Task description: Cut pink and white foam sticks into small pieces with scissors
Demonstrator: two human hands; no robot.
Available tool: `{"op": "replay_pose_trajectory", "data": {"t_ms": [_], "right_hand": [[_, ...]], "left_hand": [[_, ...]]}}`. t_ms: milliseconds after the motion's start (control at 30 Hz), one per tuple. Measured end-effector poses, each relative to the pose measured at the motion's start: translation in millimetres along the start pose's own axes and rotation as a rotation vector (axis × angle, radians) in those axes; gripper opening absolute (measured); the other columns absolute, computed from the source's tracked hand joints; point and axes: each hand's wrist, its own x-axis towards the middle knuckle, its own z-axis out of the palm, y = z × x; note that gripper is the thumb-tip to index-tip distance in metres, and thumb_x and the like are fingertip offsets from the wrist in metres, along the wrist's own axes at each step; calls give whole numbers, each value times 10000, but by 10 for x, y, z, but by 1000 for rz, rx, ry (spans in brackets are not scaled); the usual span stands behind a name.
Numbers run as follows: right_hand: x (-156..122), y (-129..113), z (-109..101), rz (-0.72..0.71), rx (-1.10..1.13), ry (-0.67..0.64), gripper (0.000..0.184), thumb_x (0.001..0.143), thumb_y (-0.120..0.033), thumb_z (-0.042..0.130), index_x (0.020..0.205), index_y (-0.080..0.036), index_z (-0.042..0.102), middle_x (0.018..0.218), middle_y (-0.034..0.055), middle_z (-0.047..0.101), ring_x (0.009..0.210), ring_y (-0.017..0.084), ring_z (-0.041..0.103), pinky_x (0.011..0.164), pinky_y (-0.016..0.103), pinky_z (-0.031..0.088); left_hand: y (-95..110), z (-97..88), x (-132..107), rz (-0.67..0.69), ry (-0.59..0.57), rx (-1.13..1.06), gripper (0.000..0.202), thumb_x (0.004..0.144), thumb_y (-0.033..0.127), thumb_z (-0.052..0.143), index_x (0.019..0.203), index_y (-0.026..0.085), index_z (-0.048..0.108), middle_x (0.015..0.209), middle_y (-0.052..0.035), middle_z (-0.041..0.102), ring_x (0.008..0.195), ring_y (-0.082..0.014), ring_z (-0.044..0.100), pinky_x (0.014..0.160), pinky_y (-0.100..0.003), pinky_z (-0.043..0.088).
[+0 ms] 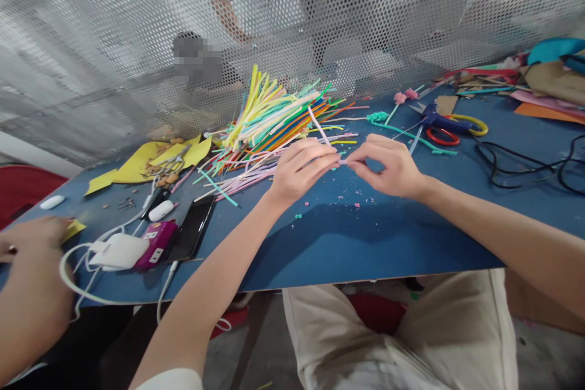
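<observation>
We see a white sleeve (171, 380) at the bottom of the frame, left of centre. Our left hand (301, 169) and right hand (390, 166), near mid-frame, are bare, and so are both forearms (489, 225). We wear loose beige trousers (461, 320) at lower centre, softly creased, a seam running down the leg on the right.

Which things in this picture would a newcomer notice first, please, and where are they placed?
A newcomer's eye would probably fall first on the big heap of many-coloured stems at the back of the blue table, by the metal mesh. Nearer the front, the left hand and right hand pinch a pale pink stem. To the right lie scissors with red and yellow handles.
</observation>
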Motion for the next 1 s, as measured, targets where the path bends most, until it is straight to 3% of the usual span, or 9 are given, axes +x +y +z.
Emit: {"op": "replay_pose_trajectory", "data": {"t_ms": [233,500,767,1000], "right_hand": [[-11,-17,2,-75,-126,92,96,886,-160,637,890,-240,691,736,-4,728,634,164,561,647,342,473],[-2,-48,-1,-106,-176,150,123,868,-140,649,909,-248,691,726,-19,729,638,161,561,628,343,452],[-28,-52,13,-16,-137,120,140,872,-165,643,927,-279,704,775,-11,745,656,179,561,649,377,449],[-3,-162,63,60,-85,214,122,882,-156,634,907,-262,691,724,-1,698,652,179,536,651,368,465]], "left_hand": [[71,-35,96,-30,63,-8,245,890,237,733,1123,299,688,1050,26,769,1004,-158,681,893,-342,562],[162,-89,207,-68,89,-174,204,862,169,749,1038,220,658,924,-3,749,903,-141,705,841,-297,584],[164,-266,341,-133,-131,-210,82,941,232,662,1014,230,700,942,-17,756,909,-140,702,862,-299,573],[279,-314,392,-257,-58,-219,105,942,264,665,975,199,739,886,-20,776,748,-102,710,710,-216,568]]}}
